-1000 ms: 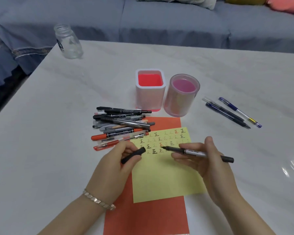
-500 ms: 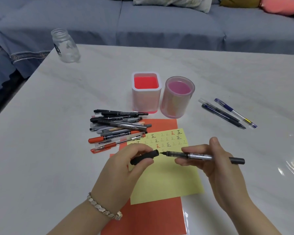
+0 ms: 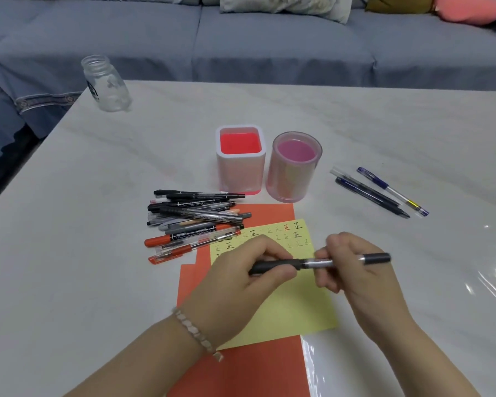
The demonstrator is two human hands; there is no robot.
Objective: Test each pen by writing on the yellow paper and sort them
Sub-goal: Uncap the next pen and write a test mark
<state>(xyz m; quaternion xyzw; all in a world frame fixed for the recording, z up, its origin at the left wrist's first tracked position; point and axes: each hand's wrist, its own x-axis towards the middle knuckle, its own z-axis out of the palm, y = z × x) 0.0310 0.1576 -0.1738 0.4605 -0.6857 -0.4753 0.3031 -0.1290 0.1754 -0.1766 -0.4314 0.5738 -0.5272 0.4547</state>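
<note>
Black cap (image 3: 267,265) meets pen (image 3: 320,263) over yellow paper (image 3: 298,305) by table's (image 3: 98,253) front edge. Left grip (image 3: 241,282) pinches cap, right grip (image 3: 352,267) holds pen. Recapping step, I'd say. Next: press cap home, then sort pen.

Yellow paper (image 3: 295,305): rows of black, grey & red marks; sheet (image 3: 255,368) beneath orange-red; table (image 3: 98,224) white w/ faint grey marbling. Held pen (image 3: 318,263): black cap, silver barrel, dk grey end; pen pile (image 3: 195,222) mostly black/grey, some red-orange. Sq. holder (image 3: 239,176) white w/ red interior; round holder (image 3: 289,179) pale pink; side pens (image 3: 372,198) dk blue/clear.
</note>
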